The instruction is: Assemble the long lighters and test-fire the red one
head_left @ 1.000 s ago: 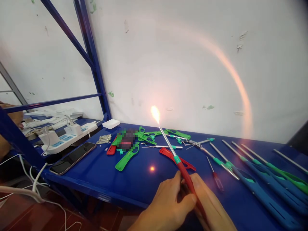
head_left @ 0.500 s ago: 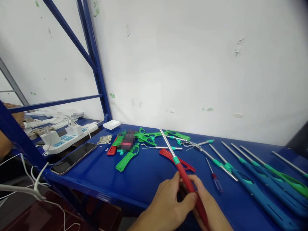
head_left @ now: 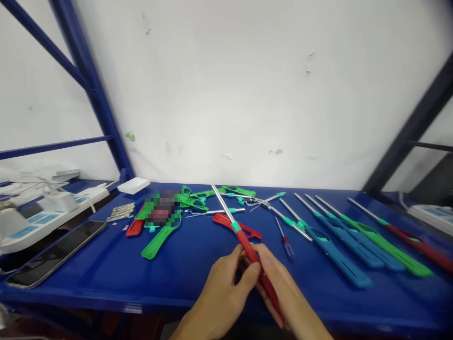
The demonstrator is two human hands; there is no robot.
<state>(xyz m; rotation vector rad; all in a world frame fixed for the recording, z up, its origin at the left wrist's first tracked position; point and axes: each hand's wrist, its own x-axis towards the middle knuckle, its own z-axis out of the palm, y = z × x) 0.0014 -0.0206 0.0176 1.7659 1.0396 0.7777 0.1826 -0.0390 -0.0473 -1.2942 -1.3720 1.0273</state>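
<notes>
Both my hands are closed around a red long-necked lighter (head_left: 247, 243), with its metal tube slanting up and away to the left. My left hand (head_left: 226, 281) grips the handle from the left, thumb across it. From the other side, my right hand (head_left: 278, 281) wraps the same handle, its fingers partly hidden. Just beyond the tube lies a red handle shell (head_left: 222, 219). A screwdriver (head_left: 287, 246) with a clear purple handle rests right of my hands. Metal lighter tubes (head_left: 268, 207) with teal collars and loose wires lie behind it.
Blue lighters (head_left: 339, 259), a green one (head_left: 406, 259) and a dark red one (head_left: 417, 243) lie in a row at right. Green shells (head_left: 159, 243) lie at left, near a phone (head_left: 56, 252), metal parts (head_left: 121, 211), a white tray (head_left: 133, 185) and a power strip (head_left: 21, 231).
My view has swung to the right, bringing the dark red lighter and the right-hand frame post into sight. Both hands keep their hold on the red lighter.
</notes>
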